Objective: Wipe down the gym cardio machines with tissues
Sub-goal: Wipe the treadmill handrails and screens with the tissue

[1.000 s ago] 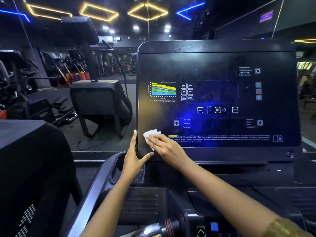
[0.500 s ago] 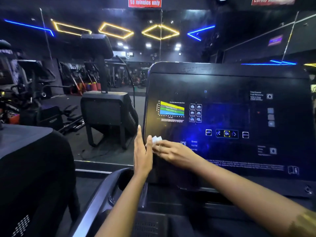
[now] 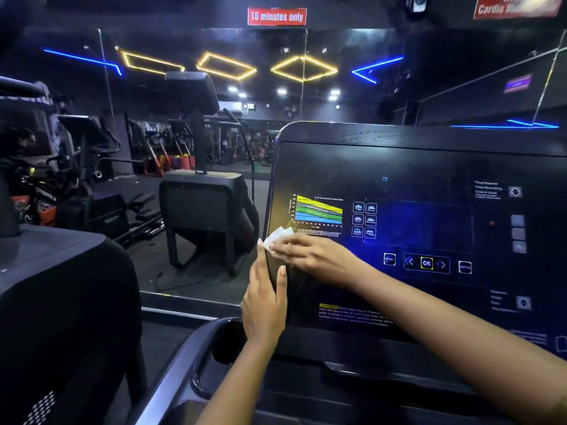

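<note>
Right hand (image 3: 313,256), fingers flat, presses a tissue (image 3: 277,236) on the console (image 3: 414,167); left hand (image 3: 264,302) lies flat along its edge, above a dark cup holder (image 3: 201,360).

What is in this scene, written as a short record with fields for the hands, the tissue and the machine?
left hand: fingers straight, laid along the left edge of the console
right hand: presses the tissue on the console face
tissue: white, crumpled, at the left edge, just below the coloured chart
console: dark, OK key visible
sign: red, "15 minutes only", overhead
</note>
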`<action>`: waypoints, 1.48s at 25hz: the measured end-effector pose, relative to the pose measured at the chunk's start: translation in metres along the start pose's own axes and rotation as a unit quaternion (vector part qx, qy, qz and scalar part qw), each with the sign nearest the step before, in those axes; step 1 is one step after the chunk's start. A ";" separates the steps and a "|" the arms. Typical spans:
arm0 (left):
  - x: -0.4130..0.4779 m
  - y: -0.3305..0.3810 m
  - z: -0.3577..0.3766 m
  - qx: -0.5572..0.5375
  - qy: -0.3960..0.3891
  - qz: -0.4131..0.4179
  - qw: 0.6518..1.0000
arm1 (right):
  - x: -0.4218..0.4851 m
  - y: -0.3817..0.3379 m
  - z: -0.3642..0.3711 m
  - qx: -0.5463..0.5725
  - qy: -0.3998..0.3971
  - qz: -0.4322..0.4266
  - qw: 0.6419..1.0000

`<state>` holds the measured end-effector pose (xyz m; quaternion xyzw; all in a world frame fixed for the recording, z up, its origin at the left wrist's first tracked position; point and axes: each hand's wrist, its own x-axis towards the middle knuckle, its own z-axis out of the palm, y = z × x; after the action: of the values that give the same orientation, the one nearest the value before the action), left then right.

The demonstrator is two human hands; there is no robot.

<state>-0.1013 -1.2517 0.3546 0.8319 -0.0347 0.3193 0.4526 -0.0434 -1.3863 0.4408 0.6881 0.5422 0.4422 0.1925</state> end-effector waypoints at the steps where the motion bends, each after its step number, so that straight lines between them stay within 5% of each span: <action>1: 0.000 0.000 0.001 0.008 0.003 0.002 1.000 | 0.001 0.007 0.002 -0.014 -0.001 -0.014 1.000; 9: 0.001 -0.003 0.005 0.034 0.021 0.018 0.999 | 0.017 0.086 -0.018 0.000 0.038 0.186 0.982; 15: 0.002 -0.004 0.006 0.051 0.033 0.009 0.998 | 0.010 0.021 0.007 -0.004 -0.004 -0.037 0.999; 25: 0.006 0.001 -0.007 -0.028 -0.037 -0.016 0.999 | 0.040 0.103 -0.013 0.009 0.058 0.257 0.965; 30: 0.059 0.017 -0.017 -0.019 -0.038 0.035 0.999 | 0.032 0.057 0.008 -0.019 0.024 0.089 0.996; 37: 0.089 0.024 -0.003 -0.044 -0.028 0.074 0.996 | 0.043 0.127 -0.010 -0.021 0.072 0.228 0.971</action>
<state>-0.0409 -1.2434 0.4233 0.8148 -0.1228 0.3267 0.4629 0.0226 -1.3918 0.5584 0.7554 0.3742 0.5344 0.0613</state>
